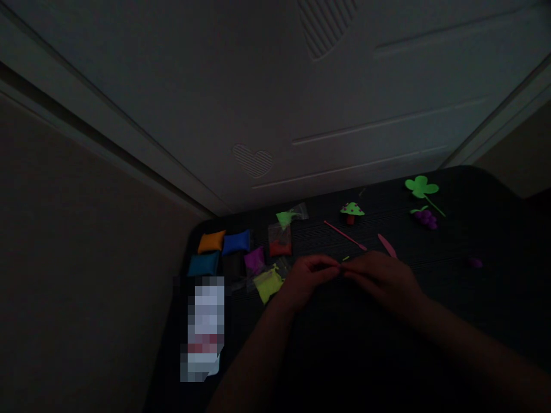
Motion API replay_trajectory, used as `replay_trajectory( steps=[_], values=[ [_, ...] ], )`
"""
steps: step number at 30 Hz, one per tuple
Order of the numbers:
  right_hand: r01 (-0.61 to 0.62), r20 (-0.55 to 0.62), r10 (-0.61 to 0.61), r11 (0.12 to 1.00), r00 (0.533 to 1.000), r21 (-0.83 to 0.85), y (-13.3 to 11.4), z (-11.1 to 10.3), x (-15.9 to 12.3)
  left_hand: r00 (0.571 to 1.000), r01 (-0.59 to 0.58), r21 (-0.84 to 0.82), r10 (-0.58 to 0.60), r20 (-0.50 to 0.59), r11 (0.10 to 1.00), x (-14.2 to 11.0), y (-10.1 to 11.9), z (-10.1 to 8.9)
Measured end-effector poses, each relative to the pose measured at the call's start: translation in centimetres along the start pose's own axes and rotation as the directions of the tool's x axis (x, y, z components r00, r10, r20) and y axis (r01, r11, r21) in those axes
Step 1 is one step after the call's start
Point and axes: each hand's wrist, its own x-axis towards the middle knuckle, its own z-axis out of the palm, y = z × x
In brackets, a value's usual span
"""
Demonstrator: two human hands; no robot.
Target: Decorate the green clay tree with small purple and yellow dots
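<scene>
My left hand [307, 281] and my right hand [387, 281] meet at their fingertips over the dark table [336, 355]. Both are closed in a pinch. What lies between the fingertips, if anything, is too small and dark to name. Just beyond them is a tiny yellow-green strip [345, 258]. A thin pink modelling stick [345, 236] lies farther back, and a pink clay knife [386, 245] is partly hidden behind my right hand. Behind the stick is a clay mushroom [352, 211] with a green, dotted cap and red stem.
At left lie clay packets: orange [211, 241], blue [236, 242], teal [204, 264], purple [255, 261], yellow [268, 283], red [280, 246], green [284, 218]. A pixelated pale object [205, 327] is nearer. At right are a green clover [420, 186], purple grapes [426, 218] and a purple lump [475, 263].
</scene>
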Motion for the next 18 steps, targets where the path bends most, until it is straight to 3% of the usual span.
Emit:
replay_trajectory(
  steps=[11,18],
  values=[
    [0.021,0.012,-0.021,0.999,1.0,-0.043,0.48,0.75,-0.24,0.999,-0.03,0.07,0.028,0.032,0.997,-0.1,0.61,0.17],
    [-0.106,0.039,0.103,0.99,0.994,0.09,-0.01,0.75,-0.06,0.999,-0.031,0.139,0.027,0.03,0.99,-0.1,0.69,0.19]
  ],
)
